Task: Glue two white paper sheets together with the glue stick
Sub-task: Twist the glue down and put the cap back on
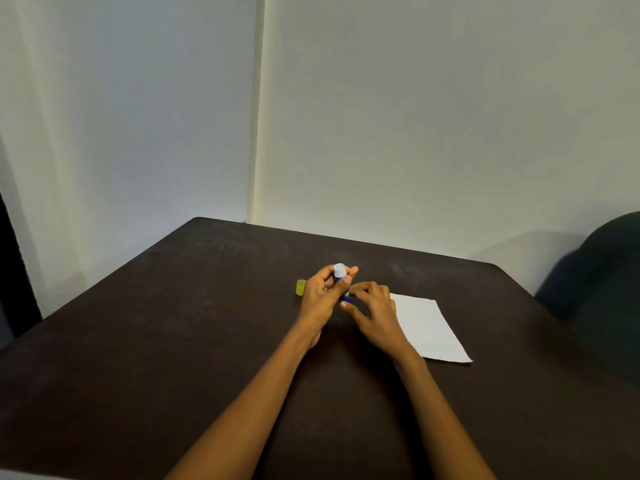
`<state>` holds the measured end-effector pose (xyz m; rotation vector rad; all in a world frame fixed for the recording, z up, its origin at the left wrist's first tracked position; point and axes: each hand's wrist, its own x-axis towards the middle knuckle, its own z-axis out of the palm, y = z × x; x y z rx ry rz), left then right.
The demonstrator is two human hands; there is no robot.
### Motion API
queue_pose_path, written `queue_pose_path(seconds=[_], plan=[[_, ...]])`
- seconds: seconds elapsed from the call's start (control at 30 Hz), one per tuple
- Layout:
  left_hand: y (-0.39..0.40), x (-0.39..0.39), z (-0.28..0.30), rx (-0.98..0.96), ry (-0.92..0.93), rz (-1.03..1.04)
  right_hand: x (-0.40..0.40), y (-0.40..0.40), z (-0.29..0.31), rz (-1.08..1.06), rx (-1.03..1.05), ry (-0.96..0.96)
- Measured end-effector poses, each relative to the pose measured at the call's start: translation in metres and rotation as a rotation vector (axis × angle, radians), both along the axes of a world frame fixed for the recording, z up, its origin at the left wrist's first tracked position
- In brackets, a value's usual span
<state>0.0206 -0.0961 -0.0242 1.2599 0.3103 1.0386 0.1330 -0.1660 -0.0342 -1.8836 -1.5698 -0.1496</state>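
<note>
Above the middle of the dark table, my left hand (320, 294) grips an upright blue glue stick (341, 277) with its white glue tip showing at the top. My right hand (372, 308) has its thumb and fingertips at the stick's lower end. The yellow cap (300, 287) stands on the table just left of my left hand. White paper (429, 327) lies flat to the right, partly under my right wrist; I cannot tell whether it is one sheet or two stacked.
The dark brown table (173, 341) sits against pale walls that meet in a corner behind it. A dark rounded chair back (602, 278) rises at the right edge. A dark upright strip (14, 271) stands at far left.
</note>
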Motion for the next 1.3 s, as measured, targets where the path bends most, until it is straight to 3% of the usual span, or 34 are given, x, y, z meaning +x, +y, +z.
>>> queue_pose_path(seconds=[0.2,0.4,0.53,0.63,0.77,0.97,1.17,1.3], plan=[[-0.003,0.003,-0.001,0.044,0.042,-0.003,-0.002,0.0,0.001,-0.203,0.123,-0.091],[-0.002,0.001,0.0,0.06,0.038,0.019,0.004,-0.002,-0.001,-0.045,0.039,-0.123],[-0.003,0.002,0.0,0.037,0.019,0.018,0.0,-0.002,0.001,-0.158,0.13,-0.203],[-0.006,0.004,-0.001,0.038,0.011,0.021,-0.005,0.0,0.003,-0.231,0.13,-0.142],[-0.003,0.003,0.003,-0.039,-0.026,0.183,-0.008,0.006,0.003,-0.144,0.003,-0.105],[0.017,-0.008,-0.001,-0.019,0.104,0.703,-0.021,0.039,0.015,0.035,-0.156,0.107],[0.021,-0.01,-0.001,-0.112,0.097,0.669,-0.037,0.081,0.017,0.008,-0.332,-0.149],[0.019,-0.009,-0.001,-0.102,0.052,0.644,-0.033,0.08,0.015,-0.02,-0.201,0.047]])
